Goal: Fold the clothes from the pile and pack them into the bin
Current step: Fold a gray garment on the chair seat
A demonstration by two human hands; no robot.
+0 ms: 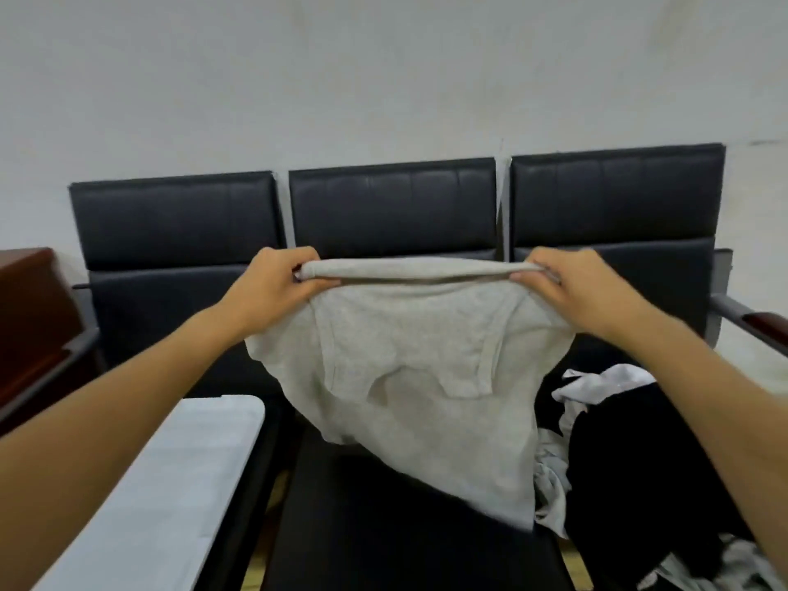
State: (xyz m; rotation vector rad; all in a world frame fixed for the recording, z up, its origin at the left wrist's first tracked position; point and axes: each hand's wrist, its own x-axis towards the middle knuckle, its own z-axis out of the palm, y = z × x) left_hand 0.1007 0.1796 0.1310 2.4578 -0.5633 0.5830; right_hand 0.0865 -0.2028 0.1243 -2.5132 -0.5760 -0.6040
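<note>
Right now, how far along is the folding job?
Done: nothing visibly folded; a pale flat surface sits lower left, but whether it is the bin I cannot tell. In hand: the left hand and right hand each hold a grip on the grey shirt, stretched above the middle seat. Left: the pile of black and white clothes on the right seat.
</note>
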